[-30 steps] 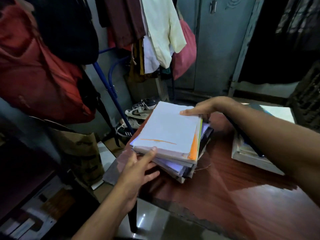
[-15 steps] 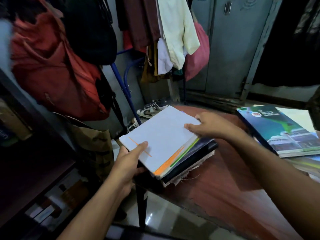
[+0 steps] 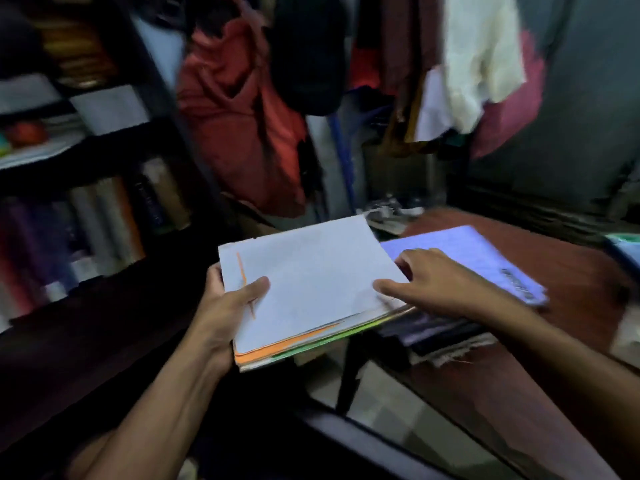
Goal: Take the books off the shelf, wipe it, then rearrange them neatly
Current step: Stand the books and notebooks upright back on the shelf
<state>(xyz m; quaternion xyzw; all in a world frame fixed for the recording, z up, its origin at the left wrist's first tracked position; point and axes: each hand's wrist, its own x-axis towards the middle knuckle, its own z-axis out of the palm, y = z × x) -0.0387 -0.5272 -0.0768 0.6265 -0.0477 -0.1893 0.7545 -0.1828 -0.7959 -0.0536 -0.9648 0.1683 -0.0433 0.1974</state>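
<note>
My left hand (image 3: 230, 303) grips the left edge of a thin bundle of books (image 3: 311, 282), white cover on top with orange and green covers under it, thumb on top. The bundle hangs off the table's left edge, toward a dark shelf (image 3: 86, 150). My right hand (image 3: 426, 282) touches the bundle's right edge with fingers spread. A purple notebook (image 3: 485, 258) tops the rest of the pile (image 3: 446, 341) left on the reddish wooden table (image 3: 519, 375). Several upright books (image 3: 104, 220) stand on a shelf level at the left. The frame is blurred.
Clothes and a red bag (image 3: 235, 126) hang behind the table, beside a blue rack pole (image 3: 341, 154). Shoes (image 3: 388, 209) lie on the floor at the back. Another book (image 3: 623, 251) shows at the table's right edge. Pale floor tiles (image 3: 381, 410) lie below.
The top few books have come off the pile and swung left toward the shelf in my left hand. The purple notebook is now uncovered. My view has turned left.
</note>
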